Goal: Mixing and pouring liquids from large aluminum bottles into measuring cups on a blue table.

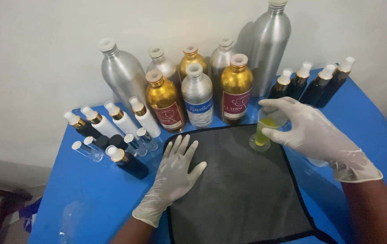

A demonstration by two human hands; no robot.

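Observation:
My left hand (174, 177), in a white glove, lies flat with fingers spread on the left edge of a dark grey mat (243, 190). In a matching glove, my right hand (313, 135) grips a small clear measuring cylinder (262, 131) holding yellow-green liquid. The cylinder stands upright on the mat's far right corner. Right behind it stands a gold bottle with a red label (236, 90).
A blue table (94, 199) carries the mat. Silver and gold metal bottles (197, 95) line the wall. Small black spray bottles (310, 83) stand at back right. White, black and clear small bottles (112, 135) cluster at left. A tall silver bottle (270, 45) rises behind.

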